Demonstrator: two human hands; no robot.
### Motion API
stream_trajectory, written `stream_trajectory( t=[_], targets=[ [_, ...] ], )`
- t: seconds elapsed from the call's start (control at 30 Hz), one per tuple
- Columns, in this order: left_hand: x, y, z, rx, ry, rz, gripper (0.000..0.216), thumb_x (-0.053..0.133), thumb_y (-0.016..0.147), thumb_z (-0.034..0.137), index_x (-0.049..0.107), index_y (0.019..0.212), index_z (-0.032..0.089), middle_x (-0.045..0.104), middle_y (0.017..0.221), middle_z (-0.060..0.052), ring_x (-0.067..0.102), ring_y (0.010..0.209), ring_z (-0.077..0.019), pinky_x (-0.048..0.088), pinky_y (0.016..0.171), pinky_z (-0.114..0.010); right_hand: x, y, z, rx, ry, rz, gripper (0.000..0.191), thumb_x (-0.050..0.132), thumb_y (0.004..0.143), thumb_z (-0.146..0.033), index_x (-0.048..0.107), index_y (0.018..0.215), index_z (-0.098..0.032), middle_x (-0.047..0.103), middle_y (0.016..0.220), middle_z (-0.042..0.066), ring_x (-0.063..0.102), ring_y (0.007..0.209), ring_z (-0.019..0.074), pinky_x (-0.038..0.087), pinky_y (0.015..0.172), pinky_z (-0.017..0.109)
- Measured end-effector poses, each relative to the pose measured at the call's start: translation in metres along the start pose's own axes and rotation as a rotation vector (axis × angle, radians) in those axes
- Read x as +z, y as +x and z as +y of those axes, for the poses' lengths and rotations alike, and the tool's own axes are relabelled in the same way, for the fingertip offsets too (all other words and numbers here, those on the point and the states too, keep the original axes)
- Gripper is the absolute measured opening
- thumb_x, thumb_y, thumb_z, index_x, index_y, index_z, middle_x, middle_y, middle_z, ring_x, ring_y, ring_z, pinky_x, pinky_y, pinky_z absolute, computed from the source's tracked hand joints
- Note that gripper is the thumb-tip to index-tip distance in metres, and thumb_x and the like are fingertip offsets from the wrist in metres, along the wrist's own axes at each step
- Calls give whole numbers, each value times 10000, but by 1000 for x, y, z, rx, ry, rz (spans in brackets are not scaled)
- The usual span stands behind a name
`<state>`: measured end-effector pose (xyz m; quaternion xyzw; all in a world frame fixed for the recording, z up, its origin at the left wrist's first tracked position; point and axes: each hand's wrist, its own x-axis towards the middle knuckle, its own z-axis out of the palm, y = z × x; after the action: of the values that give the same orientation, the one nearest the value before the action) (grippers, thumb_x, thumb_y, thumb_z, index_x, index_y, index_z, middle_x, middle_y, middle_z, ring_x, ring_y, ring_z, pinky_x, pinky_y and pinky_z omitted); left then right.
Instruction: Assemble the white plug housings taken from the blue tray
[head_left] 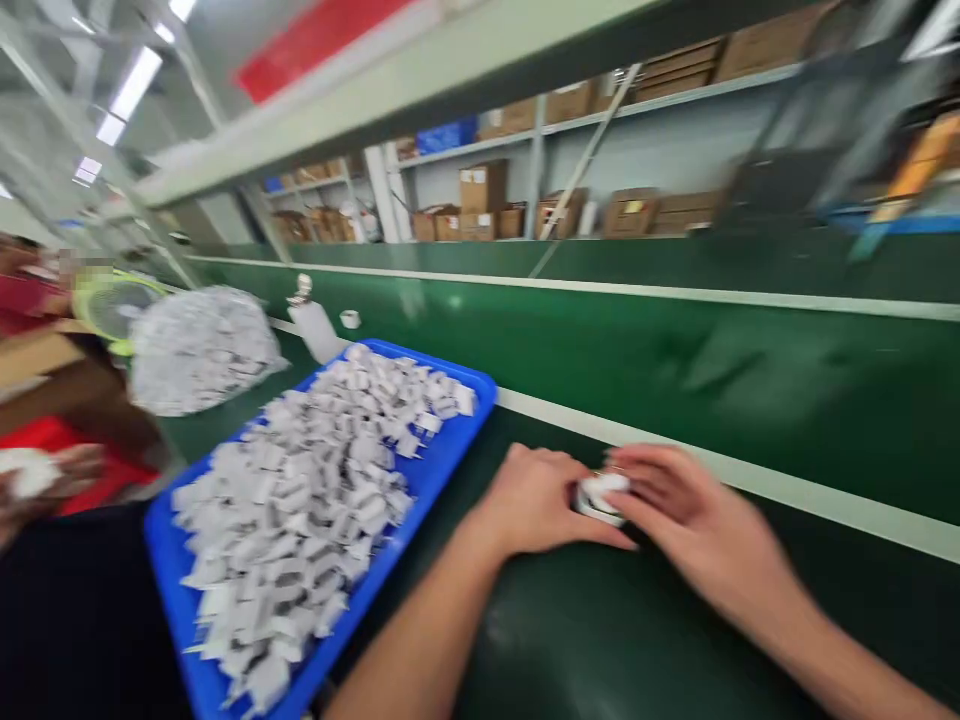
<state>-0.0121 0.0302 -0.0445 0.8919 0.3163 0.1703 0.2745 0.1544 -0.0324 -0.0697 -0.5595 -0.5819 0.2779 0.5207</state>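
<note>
A factory assembly line: green conveyor belt (675, 350), blue tray (442, 460) of white parts (300, 500), carton-stacked shelves (570, 150).

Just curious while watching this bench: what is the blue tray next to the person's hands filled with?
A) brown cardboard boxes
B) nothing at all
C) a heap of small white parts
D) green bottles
C: the blue tray is heaped with small white parts, beside the left hand and right hand, which hold one small white piece between them.
</note>
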Motion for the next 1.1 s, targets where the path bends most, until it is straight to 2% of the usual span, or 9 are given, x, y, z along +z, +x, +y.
stream_trajectory(
  t=[0.07,0.13,0.2,0.3,0.37,0.8,0.93,1.1],
  targets=[
    [4,-5,0,-20,-52,57,472,848,724,603,656,859,194,644,829,15,598,861,-200,335,813,-330,-22,-11,-19,-75,-116,-60,328,715,872,-502,703,1115,-281,629,1163,76,662,1057,263,569,953,422],
    [7,-10,1,-31,-118,67,464,870,711,573,632,808,187,610,786,37,556,801,-168,303,790,-311,-26,-15,-32,-131,-225,-92,176,680,909,-409,741,996,-270,600,1147,65,631,1061,243,529,970,405],
    [9,-13,4,-35,-166,66,453,877,715,544,613,782,183,588,765,52,521,769,-149,285,780,-301,-23,-16,-37,-131,-272,-91,121,685,903,-362,734,910,-252,601,1054,50,618,985,220,515,908,375],
    [12,-15,8,-24,-172,75,452,852,749,527,570,765,174,568,744,61,497,752,-141,265,766,-297,-21,-17,-38,-71,-279,-95,103,678,908,-344,698,894,-244,598,871,13,577,802,188,478,744,334],
    [14,-14,10,-3,-158,75,444,831,770,522,555,765,174,566,739,62,496,754,-143,253,759,-298,-21,-18,-38,-46,-288,-125,99,654,930,-335,683,901,-245,585,807,-5,544,740,176,441,690,320],
    [10,-13,14,-16,-229,64,451,823,760,481,507,694,167,550,705,54,478,725,-143,254,751,-304,-29,-17,-43,-81,-396,-220,115,599,980,-323,651,912,-247,559,800,-9,530,761,178,401,700,312],
    [9,-13,14,-21,-192,73,464,822,748,500,495,712,173,573,731,52,503,742,-154,271,755,-310,-29,-16,-40,-27,-308,-168,177,618,971,-399,647,901,-238,592,820,-3,535,755,176,420,707,308],
    [9,-13,21,-74,-84,64,295,771,776,358,525,845,211,662,814,50,590,774,-178,337,802,-320,-30,-13,-38,39,-82,66,301,648,934,-516,595,879,-225,619,884,10,558,764,168,460,696,282]
  ],
)
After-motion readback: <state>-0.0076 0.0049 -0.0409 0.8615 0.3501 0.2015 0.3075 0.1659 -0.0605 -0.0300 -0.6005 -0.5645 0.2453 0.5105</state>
